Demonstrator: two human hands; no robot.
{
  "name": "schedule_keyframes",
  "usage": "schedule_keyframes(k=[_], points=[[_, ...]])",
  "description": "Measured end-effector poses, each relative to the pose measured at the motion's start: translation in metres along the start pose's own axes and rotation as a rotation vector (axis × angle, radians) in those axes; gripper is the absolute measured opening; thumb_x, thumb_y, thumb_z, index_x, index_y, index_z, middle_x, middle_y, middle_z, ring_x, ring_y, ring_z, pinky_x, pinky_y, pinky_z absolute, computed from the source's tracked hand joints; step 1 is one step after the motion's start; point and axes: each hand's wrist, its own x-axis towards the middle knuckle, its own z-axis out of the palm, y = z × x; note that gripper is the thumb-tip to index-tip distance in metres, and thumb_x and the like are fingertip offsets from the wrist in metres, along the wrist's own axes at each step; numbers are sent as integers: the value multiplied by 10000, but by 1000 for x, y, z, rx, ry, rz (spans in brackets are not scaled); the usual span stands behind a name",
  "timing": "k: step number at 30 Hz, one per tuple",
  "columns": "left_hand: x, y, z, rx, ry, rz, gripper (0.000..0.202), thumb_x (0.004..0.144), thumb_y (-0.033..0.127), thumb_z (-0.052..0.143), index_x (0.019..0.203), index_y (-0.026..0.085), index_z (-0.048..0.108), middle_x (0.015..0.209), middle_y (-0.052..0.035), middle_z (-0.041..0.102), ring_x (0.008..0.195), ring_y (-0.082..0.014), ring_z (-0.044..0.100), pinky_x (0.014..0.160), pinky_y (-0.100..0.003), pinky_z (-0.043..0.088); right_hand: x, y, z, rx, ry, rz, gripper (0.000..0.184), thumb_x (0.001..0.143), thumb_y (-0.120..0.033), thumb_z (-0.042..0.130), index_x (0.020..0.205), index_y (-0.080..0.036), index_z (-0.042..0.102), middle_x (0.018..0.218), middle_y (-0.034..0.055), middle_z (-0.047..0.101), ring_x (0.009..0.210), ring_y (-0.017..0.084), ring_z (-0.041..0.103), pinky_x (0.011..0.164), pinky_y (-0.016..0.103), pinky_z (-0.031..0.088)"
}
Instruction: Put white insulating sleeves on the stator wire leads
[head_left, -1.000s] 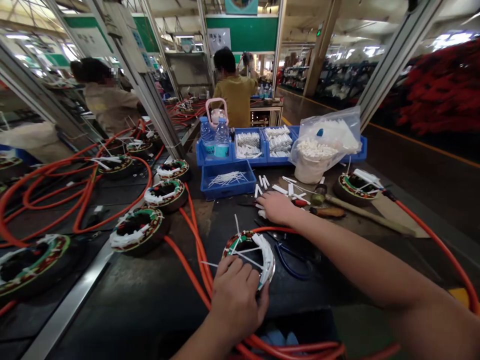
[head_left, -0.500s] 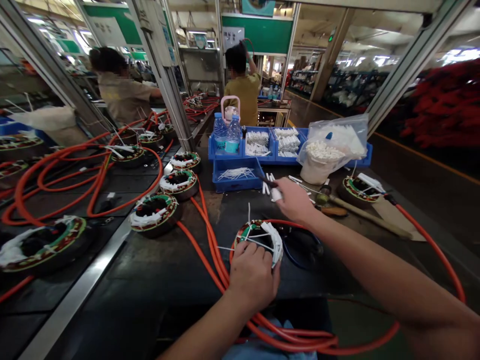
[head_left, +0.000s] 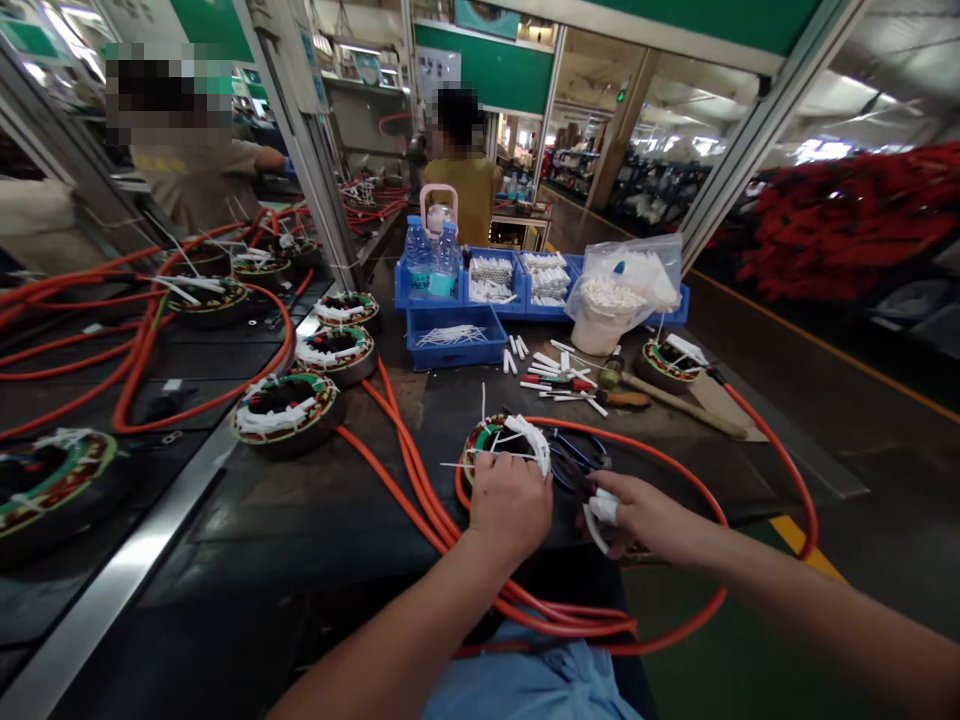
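My left hand (head_left: 511, 500) grips the near side of a motor stator (head_left: 491, 428), a ring with a green inner face, copper windings and white sleeving. Thin white cable ties cross it, their loose tails sticking out left and upward. Just right of the ring, my right hand (head_left: 637, 515) is closed around cutting pliers (head_left: 604, 508) with white-wrapped handles. Their dark jaws point toward the stator, apart from it, and are partly blurred. Behind the jaws lie blue-handled pliers (head_left: 592, 450) on the bench. An orange cable (head_left: 660, 455) loops around the right hand's area.
Several finished-looking stators (head_left: 285, 410) stand at left with orange cables. A blue tray (head_left: 457, 340) holds white ties; bins (head_left: 491, 275) hold white sleeves. Loose sleeves, a marker (head_left: 556, 382), a hammer (head_left: 682, 405) and a bagged tub (head_left: 600, 320) lie behind. Two co-workers stand beyond.
My right hand has come back from the loose sleeves by the tray toward the stator, bringing the pliers. My left hand stays on the stator. The view has shifted right.
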Motion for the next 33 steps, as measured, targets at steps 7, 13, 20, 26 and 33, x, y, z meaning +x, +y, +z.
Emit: schedule_keyframes(k=[7, 13, 20, 26, 33], points=[[-1, -1, -1, -31, -40, 6, 290, 865, 302, 436, 765, 124, 641, 728, -119, 638, 757, -261, 555, 703, -421, 294, -9, -13, 1, -287, 131, -31, 284, 708, -78, 363, 936, -156, 514, 816, 31, 574, 606, 119, 574, 534, 206, 478], [-1, -3, 1, -46, -23, 7, 309, 875, 295, 418, 767, 119, 648, 716, -123, 638, 755, -271, 557, 702, -427, 298, -4, -23, 6, -463, 184, 26, 207, 711, -75, 372, 845, -157, 506, 758, 38, 568, 564, 117, 560, 437, 171, 392], [-3, -4, 2, -68, -19, 19, 306, 883, 283, 412, 766, 124, 645, 714, -123, 634, 764, -259, 555, 710, -419, 304, 6, -22, 13, -448, 265, 38, 180, 711, -72, 369, 796, -162, 500, 789, 50, 600, 623, 117, 572, 461, 169, 353], [-3, -5, 2, -88, -53, 36, 307, 882, 256, 392, 780, 111, 642, 752, -135, 643, 788, -266, 560, 720, -425, 311, 19, -39, 19, -434, 302, 110, 112, 696, -96, 431, 740, -154, 516, 586, 18, 546, 474, 111, 495, 452, 207, 310], [-1, -4, -6, -87, -82, 7, 261, 787, 319, 541, 808, 83, 650, 776, -160, 660, 787, -277, 595, 782, -427, 344, 15, -42, 25, -146, 161, 109, 137, 761, -159, 369, 834, -167, 484, 643, 22, 572, 553, 138, 572, 504, 234, 432]])
